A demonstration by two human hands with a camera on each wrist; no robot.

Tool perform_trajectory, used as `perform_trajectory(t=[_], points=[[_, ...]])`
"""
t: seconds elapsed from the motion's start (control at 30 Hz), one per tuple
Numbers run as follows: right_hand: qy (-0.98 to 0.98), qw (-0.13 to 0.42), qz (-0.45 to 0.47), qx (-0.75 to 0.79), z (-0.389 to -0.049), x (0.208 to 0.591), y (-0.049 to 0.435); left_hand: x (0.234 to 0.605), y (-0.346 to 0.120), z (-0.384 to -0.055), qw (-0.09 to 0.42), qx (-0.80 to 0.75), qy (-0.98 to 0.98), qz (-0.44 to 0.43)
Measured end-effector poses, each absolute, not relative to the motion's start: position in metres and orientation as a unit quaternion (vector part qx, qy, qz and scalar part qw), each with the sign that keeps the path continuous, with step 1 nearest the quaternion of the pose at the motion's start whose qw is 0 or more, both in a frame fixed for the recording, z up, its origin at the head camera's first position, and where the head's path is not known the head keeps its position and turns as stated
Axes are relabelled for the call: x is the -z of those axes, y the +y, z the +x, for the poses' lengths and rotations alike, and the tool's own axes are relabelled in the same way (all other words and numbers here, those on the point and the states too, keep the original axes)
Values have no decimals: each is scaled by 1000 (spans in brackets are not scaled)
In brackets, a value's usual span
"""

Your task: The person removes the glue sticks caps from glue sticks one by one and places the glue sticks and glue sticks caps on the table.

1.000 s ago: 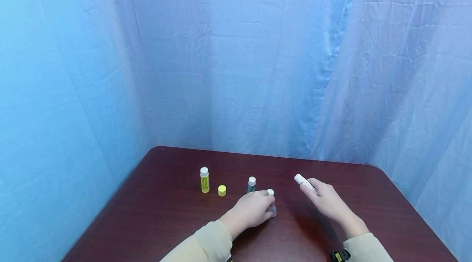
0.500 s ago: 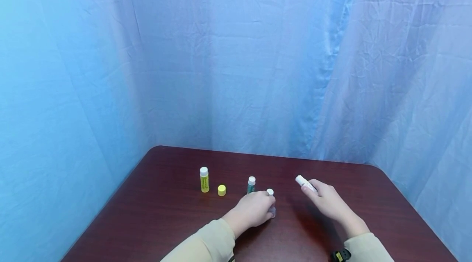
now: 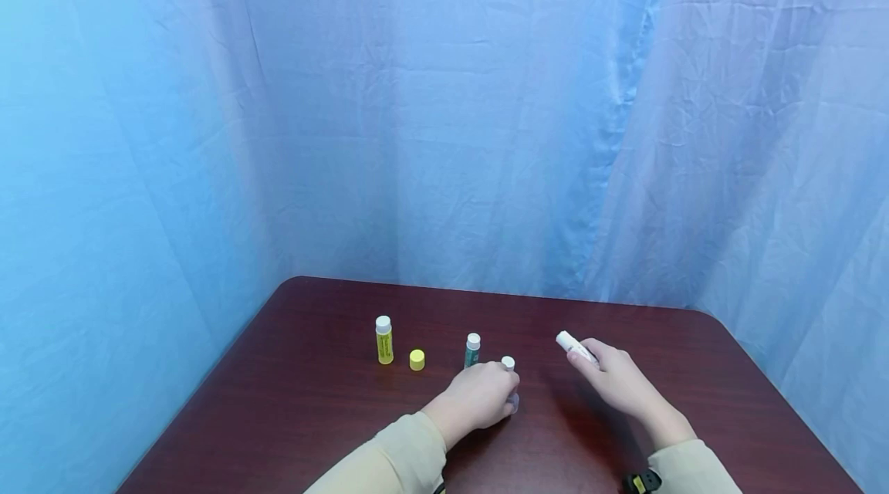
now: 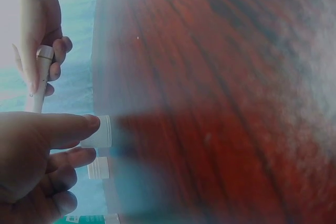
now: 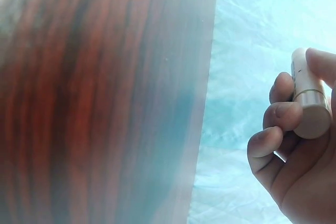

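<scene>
My left hand (image 3: 481, 394) pinches a translucent cap (image 4: 103, 131) between thumb and fingers, low at the table. A smaller white cap (image 3: 508, 363) stands just beyond that hand. To the right, my right hand (image 3: 618, 378) grips a white glue stick (image 3: 574, 344) above the table, tilted with its far end pointing up and left. In the right wrist view the thumb lies along the glue stick's side, fingers curled round the other. A green glue stick (image 3: 472, 350) with a white top stands behind the left hand, its lower end partly hidden.
Farther left stand a yellow glue stick (image 3: 385, 341) with a white top and a separate yellow cap (image 3: 417, 360). All of this is on a dark red-brown table (image 3: 326, 417). Pale blue curtains (image 3: 444, 131) hang behind it and along both sides.
The right hand has shifted very slightly to the right with the white glue stick. My left hand keeps its pinch on the translucent cap and has barely moved.
</scene>
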State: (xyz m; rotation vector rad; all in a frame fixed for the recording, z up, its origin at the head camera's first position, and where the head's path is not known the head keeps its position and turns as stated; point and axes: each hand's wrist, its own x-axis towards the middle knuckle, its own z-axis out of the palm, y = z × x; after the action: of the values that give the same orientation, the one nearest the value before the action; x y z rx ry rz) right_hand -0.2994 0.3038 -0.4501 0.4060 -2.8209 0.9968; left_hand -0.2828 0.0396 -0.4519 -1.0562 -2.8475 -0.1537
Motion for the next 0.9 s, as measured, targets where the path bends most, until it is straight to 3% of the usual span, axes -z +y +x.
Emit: perform_trajectory(t=[0.43, 0.63, 0.9], points=[[-932, 70, 136, -328, -298, 450, 304, 451, 36, -281, 59, 55, -933, -351], [-932, 126, 152, -305, -301, 451, 305, 443, 29, -279, 55, 93, -931, -348], [-930, 163, 150, -295, -299, 446, 304, 431, 23, -273, 102, 96, -923, -359]])
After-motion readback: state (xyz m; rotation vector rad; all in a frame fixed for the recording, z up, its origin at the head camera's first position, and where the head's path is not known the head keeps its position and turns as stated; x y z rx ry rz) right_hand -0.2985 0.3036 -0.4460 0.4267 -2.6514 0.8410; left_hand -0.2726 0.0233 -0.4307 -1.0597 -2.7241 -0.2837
